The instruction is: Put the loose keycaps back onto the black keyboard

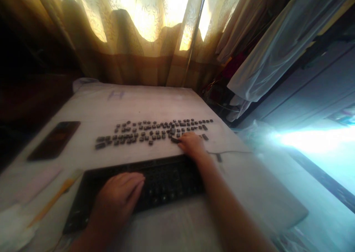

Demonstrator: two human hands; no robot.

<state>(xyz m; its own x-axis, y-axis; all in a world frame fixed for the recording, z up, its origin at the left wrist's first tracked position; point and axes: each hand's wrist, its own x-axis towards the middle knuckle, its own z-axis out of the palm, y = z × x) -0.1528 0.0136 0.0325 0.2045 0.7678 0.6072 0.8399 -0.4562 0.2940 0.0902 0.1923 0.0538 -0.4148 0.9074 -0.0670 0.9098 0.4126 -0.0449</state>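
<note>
A black keyboard base (163, 183) lies across the near part of the table, its key positions bare of caps where I can see them. Over its left half is my left hand (119, 192), fingers pressed together and thumb close to them; whatever may be between them is hidden. My right hand (192, 144) reaches past the keyboard's far edge to the loose keycaps. Its fingertips are closed at a long dark keycap (175, 140). Several rows of loose black keycaps (130, 136) are spread out beyond the keyboard. The picture is somewhat blurred.
At the left lie a dark phone (54, 140), a pink block-like object (40, 183), a brush with an orange handle (52, 200) and white crumpled material (16, 226). A cable (233, 151) runs off to the right. Curtains (124, 33) hang behind the table (155, 100).
</note>
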